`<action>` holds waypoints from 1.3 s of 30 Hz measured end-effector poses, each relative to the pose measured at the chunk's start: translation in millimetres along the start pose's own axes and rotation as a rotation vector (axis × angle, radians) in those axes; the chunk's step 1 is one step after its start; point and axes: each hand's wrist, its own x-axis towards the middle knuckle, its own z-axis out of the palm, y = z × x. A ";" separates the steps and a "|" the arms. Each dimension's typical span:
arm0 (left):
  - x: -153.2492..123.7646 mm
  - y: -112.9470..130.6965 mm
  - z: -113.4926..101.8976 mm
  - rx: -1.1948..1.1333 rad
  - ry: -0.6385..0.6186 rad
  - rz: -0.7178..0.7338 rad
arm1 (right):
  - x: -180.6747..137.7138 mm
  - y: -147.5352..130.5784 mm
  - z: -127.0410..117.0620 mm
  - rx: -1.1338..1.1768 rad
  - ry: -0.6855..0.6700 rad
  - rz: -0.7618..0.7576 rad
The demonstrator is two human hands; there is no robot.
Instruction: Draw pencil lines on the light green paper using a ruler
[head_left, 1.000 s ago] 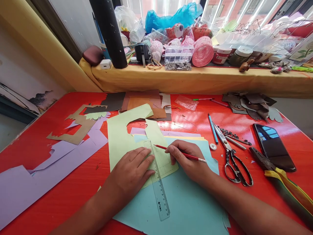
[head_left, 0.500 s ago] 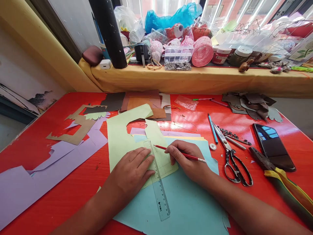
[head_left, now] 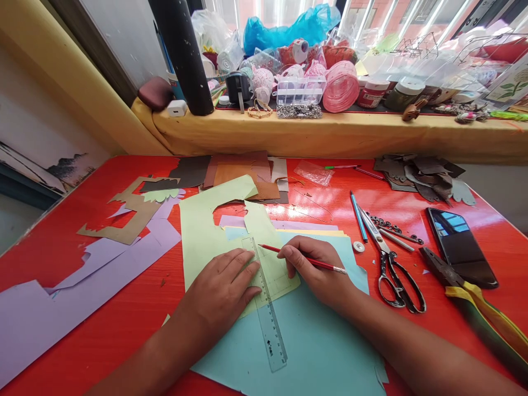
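One flattened left hand (head_left: 229,278), grasping nothing, presses the clear ruler (head_left: 267,311) onto the pale green paper (head_left: 202,234) — likely so it cannot slip — while the right hand (head_left: 319,280) pinches a red pencil (head_left: 324,264), tip just beside the ruler's edge, seemingly for guidance.

1 head-worn view, forward and down, close over the red table (head_left: 127,308)

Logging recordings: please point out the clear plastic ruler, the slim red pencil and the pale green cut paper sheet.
Clear plastic ruler (head_left: 266,313), head view: flat middle.
Slim red pencil (head_left: 324,264), head view: shaft, rear half.
Pale green cut paper sheet (head_left: 204,234), head view: left part.
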 end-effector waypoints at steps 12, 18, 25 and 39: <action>1.6 1.7 -1.4 0.022 0.010 -0.002 | 0.2 -0.7 -0.5 0.024 -0.015 0.017; 2.1 0.9 -0.7 0.021 0.010 0.005 | 0.6 -2.9 -0.4 0.019 -0.016 0.022; 2.5 0.6 -1.1 0.028 0.008 0.006 | -0.6 1.1 -0.1 0.010 -0.042 0.008; 2.5 1.5 -0.2 0.028 0.014 0.005 | 0.5 -2.0 -1.6 -0.033 -0.089 -0.080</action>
